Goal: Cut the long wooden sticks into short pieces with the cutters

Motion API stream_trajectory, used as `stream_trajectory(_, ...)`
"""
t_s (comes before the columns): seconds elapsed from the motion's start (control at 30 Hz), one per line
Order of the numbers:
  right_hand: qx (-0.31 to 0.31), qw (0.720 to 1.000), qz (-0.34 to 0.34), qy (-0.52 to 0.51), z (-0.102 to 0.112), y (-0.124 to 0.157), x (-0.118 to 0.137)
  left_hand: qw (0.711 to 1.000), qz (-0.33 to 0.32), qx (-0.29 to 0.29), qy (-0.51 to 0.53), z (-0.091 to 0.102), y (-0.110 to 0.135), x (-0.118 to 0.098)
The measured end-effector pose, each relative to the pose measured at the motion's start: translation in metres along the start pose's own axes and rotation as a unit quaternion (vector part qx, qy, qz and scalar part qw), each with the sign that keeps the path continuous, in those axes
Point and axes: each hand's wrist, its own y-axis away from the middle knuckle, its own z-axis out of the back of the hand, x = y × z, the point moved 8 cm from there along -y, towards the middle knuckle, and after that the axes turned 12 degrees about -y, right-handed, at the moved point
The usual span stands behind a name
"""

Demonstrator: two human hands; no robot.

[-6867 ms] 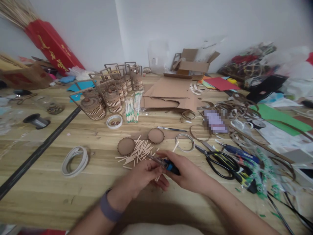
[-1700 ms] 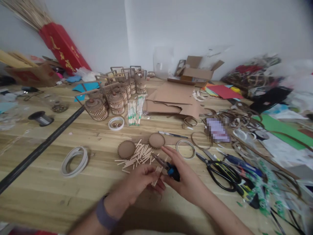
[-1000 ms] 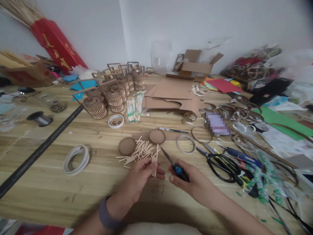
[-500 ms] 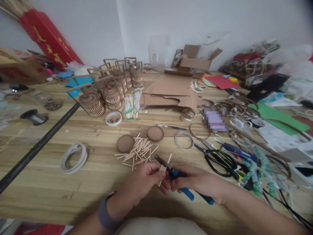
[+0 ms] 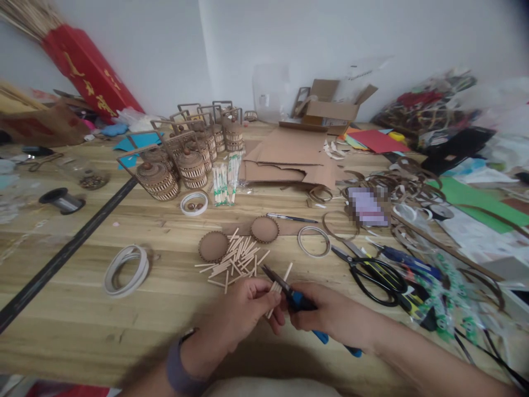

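Note:
Several thin wooden sticks (image 5: 288, 272) are pinched between the thumb and fingers of my left hand (image 5: 243, 306), in front of me at the table's near side. My right hand (image 5: 330, 309) is wrapped round long-nosed pliers (image 5: 295, 298) with blue and black handles. The pliers' dark jaws cross over the sticks, close to my left fingertips; whether they bite on one I cannot tell. Just beyond my hands lies a loose pile of short sticks (image 5: 237, 259). Two round cardboard discs with ridged rims, a left disc (image 5: 213, 246) and a right disc (image 5: 265, 229), touch or adjoin that pile.
White tape rolls (image 5: 109, 275) lie at left, another ring of tape (image 5: 301, 242) right of the discs. Black scissors (image 5: 380, 281) and a blue-handled tool (image 5: 409, 259) are at right. Several small woven baskets (image 5: 157, 182) stand behind, near bundled sticks (image 5: 223, 184) and cardboard sheets (image 5: 285, 146).
The camera view has shifted slightly, so the table things appear a little lower and to the right. Both hands keep their grips, with the pliers still across the sticks.

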Motion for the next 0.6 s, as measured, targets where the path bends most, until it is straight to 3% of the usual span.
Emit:
stream_trajectory(0.2,0.029,0.998,0.039,-0.036,-0.012,-0.004,0.003,1.0,0.008,-0.006,-0.03,0.001,-0.001,0.006)
stream_trajectory(0.5,0.028,0.996,-0.006,-0.088,-0.006,-0.005,-0.012,0.991,0.015,-0.015,-0.13,0.004,0.0,0.012)
stream_trajectory(0.6,0.003,0.998,-0.004,-0.056,-0.002,-0.006,-0.016,0.989,0.028,-0.022,-0.142,0.005,0.001,0.012)
